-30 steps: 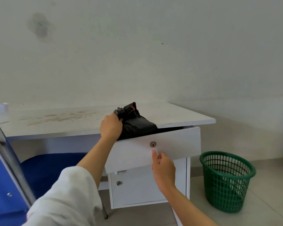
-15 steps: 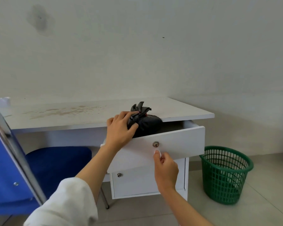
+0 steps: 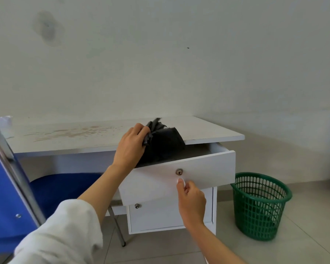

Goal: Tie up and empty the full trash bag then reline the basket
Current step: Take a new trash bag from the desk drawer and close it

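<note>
At centre frame a black trash bag (image 3: pixel 163 143) is gripped by the closed fingers (image 3: pixel 139 130) of the left hand (image 3: pixel 130 147) above the open drawer (image 3: pixel 198 168) of the white table (image 3: pixel 84 138), whose front is pinched by the right hand (image 3: pixel 191 201), seemingly to steady it, while the unlined green basket (image 3: pixel 260 204) is left on the floor at lower right.

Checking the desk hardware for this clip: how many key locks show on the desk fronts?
2. One lock sits in the middle of the open top drawer front, just above the right hand. A second lock is at the upper left of the cabinet door below. Others may be hidden.
</note>
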Action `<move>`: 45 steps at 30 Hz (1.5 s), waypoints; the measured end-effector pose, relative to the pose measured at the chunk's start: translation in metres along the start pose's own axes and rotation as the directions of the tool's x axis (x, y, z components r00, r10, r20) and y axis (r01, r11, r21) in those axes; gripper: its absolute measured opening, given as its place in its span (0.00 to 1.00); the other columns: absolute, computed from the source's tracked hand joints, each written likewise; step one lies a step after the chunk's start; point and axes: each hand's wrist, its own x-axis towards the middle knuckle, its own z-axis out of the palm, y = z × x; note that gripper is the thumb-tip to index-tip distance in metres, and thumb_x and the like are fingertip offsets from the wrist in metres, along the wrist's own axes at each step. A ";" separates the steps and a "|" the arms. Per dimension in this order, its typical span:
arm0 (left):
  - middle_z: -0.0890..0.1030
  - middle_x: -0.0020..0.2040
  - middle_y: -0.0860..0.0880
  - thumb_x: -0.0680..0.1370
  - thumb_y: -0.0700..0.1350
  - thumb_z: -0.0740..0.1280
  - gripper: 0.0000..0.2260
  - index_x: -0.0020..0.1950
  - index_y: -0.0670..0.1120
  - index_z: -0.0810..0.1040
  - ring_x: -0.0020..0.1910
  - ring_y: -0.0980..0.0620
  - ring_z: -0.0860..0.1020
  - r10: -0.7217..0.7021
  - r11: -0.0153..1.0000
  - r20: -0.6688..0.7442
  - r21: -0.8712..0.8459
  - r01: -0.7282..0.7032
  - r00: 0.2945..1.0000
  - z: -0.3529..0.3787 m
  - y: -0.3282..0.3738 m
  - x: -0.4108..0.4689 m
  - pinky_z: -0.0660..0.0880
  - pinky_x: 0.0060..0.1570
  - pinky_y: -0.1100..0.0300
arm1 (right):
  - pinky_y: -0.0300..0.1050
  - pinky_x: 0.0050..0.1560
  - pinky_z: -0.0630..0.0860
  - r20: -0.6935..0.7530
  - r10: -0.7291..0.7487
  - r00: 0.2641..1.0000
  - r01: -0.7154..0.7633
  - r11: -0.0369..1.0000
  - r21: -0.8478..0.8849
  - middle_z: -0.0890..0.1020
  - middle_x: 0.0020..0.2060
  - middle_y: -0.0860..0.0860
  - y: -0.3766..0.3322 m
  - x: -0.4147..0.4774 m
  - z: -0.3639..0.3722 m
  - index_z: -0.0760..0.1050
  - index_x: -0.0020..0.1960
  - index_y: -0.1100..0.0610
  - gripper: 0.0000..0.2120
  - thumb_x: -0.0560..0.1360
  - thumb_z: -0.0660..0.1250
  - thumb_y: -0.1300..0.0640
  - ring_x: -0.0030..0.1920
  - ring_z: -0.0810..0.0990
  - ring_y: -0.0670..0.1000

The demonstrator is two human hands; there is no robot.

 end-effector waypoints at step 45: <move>0.70 0.59 0.42 0.75 0.33 0.62 0.17 0.62 0.44 0.69 0.51 0.41 0.72 -0.414 0.905 -0.299 -0.032 0.424 0.860 -0.086 -0.004 0.016 0.72 0.41 0.50 | 0.35 0.27 0.62 0.015 0.052 0.999 -0.051 0.997 -0.066 0.74 0.30 0.50 -0.005 0.001 -0.003 0.72 0.39 0.58 0.18 0.80 0.55 0.48 0.30 0.72 0.46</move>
